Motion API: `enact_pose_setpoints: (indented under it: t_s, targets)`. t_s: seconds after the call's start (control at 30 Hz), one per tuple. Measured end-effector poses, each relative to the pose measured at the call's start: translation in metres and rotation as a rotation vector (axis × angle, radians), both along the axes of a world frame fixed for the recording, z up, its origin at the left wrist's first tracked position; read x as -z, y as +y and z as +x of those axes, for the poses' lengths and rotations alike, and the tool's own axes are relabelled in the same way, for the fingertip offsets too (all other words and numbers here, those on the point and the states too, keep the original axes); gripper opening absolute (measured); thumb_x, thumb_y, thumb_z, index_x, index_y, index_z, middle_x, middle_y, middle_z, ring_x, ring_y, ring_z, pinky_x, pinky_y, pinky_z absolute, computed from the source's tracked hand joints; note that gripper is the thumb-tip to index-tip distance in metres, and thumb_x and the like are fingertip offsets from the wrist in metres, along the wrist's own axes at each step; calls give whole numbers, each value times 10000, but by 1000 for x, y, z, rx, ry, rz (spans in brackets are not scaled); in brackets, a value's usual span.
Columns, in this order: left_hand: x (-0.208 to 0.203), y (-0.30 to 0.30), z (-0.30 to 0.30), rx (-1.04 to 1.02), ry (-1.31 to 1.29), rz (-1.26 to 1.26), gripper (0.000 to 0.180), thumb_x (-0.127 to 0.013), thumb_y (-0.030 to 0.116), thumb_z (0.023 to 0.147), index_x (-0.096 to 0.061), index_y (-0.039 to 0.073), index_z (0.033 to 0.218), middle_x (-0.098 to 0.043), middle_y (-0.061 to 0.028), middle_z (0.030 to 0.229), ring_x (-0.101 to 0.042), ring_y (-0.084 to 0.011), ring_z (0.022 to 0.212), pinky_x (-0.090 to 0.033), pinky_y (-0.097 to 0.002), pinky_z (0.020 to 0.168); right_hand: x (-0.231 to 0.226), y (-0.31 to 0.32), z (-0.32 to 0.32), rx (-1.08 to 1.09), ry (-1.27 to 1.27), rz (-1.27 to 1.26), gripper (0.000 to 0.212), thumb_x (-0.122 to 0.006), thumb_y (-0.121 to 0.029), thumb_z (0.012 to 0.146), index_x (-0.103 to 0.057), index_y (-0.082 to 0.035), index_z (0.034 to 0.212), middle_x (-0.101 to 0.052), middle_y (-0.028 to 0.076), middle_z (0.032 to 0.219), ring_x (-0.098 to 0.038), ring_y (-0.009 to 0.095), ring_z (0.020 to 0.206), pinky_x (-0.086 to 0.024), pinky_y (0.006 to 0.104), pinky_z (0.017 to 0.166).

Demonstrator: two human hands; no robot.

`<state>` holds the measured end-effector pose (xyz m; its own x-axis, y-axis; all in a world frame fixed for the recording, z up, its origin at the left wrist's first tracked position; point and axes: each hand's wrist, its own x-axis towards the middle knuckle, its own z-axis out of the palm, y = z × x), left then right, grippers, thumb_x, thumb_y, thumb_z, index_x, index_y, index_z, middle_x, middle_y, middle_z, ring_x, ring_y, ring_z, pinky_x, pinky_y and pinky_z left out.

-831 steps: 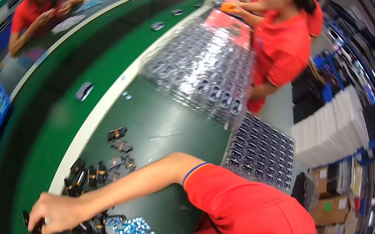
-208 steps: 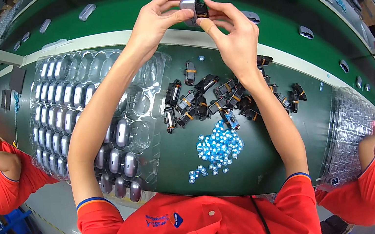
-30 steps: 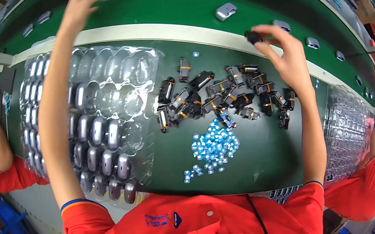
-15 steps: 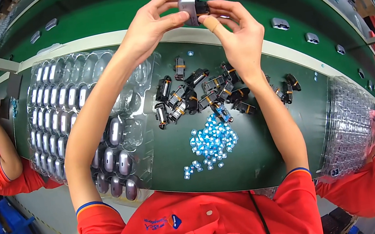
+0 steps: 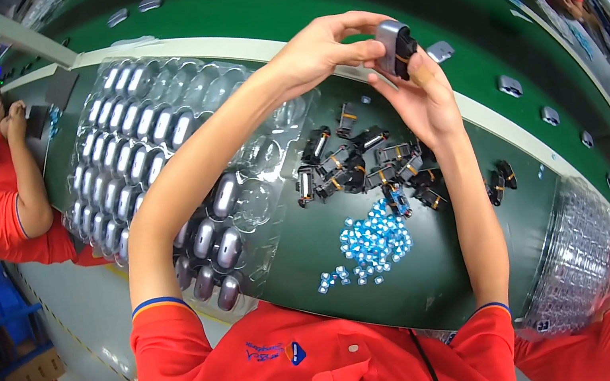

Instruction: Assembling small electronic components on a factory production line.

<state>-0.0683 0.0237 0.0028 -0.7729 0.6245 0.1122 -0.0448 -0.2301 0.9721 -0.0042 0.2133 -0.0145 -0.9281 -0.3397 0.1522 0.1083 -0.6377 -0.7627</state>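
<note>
Above the far edge of the table, my left hand (image 5: 324, 52) pinches a rounded silver-grey casing (image 5: 390, 43) between thumb and fingers. A black inner part (image 5: 406, 54) sits in the casing's right side; how deep it sits I cannot tell. My right hand (image 5: 428, 107) is closed on that black part, its thumb pressed against it and some fingers hidden behind. Below my hands lies a loose heap of black parts with orange strips (image 5: 356, 170). A pile of small blue-and-white pieces (image 5: 378, 241) lies just nearer on the green table (image 5: 310, 270).
Clear plastic trays (image 5: 211, 85) with rows of silver-grey casings (image 5: 123, 152) cover the left side. A stack of clear trays (image 5: 571, 259) stands at the right. Beyond a pale rail, a green conveyor (image 5: 242, 7) carries several casings (image 5: 509, 86). Co-workers in red (image 5: 10, 211) sit on both sides.
My view has turned, so the scene appears shifted right and down. The casing is now tilted more upright between my hands, with the black part closer against it.
</note>
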Motion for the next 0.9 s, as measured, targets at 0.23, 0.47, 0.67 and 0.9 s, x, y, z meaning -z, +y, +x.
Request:
enact_pose_setpoints:
  t_s: [0.23,0.47,0.67,0.9]
  targets:
    - [-5,-17,-6,54,282,-114,409,-705,141,881,-607,67,1271,-559,-65,1280,-568,-173,1133,-485,-306,946,-4,-12,1,-6,8,101,533,-592,-302,977,-464,77,1330,-574,119,1207,-564,221,1063,-429,352,1030]
    - [-12,-23,-11,115,424,-233,379,-696,158,884,-631,104,1254,-562,-66,1283,-574,-211,1147,-490,-362,954,-3,-12,0,88,34,271,461,-609,-248,969,-521,78,1283,-600,114,1185,-574,206,1038,-431,336,993]
    - [14,-99,-121,-277,876,-694,336,-566,232,958,-619,150,1280,-670,-94,1187,-640,-243,1092,-511,-378,911,-7,31,-27,629,323,1412,280,-639,-131,904,-652,-15,1159,-680,138,1072,-641,237,978,-483,349,912]
    - [69,-322,-259,-667,1063,-1529,348,-477,218,999,-576,177,1330,-647,-162,1206,-605,-323,1146,-475,-376,964,12,55,-42,698,480,1731,269,-643,-93,862,-673,-46,1125,-682,189,1061,-658,330,957,-507,379,873]
